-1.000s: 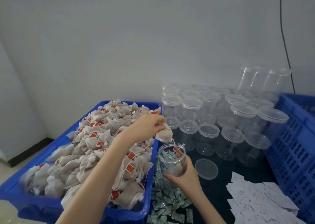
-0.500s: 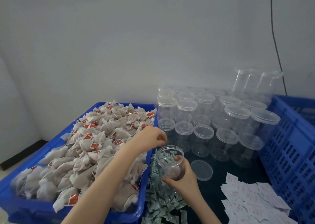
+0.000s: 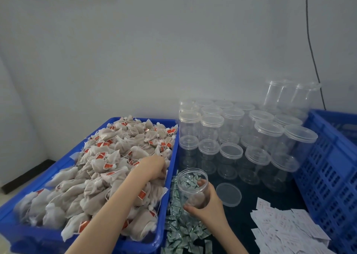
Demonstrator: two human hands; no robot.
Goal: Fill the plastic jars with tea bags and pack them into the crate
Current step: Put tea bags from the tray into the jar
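Now, line by line, with the open jar as the landmark:

Open jar [image 3: 193,188]: clear plastic, upright, lid off; one tea bag shows at its bottom.
Right hand [image 3: 207,205]: wrapped round the open jar from the near right side, thumb on the front wall, fingertips at the rim.
Left hand [image 3: 154,166]: just left of the open jar, down among the tea bags in the tub, fingers curled into the heap; whether they grip a bag, I cannot tell.
Tub [image 3: 168,195]: blue, left of the open jar, heaped with tea bags [image 3: 108,165], grey pouches with red tags on strings.
Loose lid [image 3: 229,194]: flat on the dark table, just right of the open jar.
Lidded jars [image 3: 251,137]: empty, capped, stacked two high behind the open jar.
Green packets [image 3: 179,228]: a strewn pile under and in front of the open jar.
White slips [image 3: 286,232]: scattered to the near right of the open jar.
Crate [image 3: 326,176]: blue, slotted wall, far right of the open jar; its contents are not visible.
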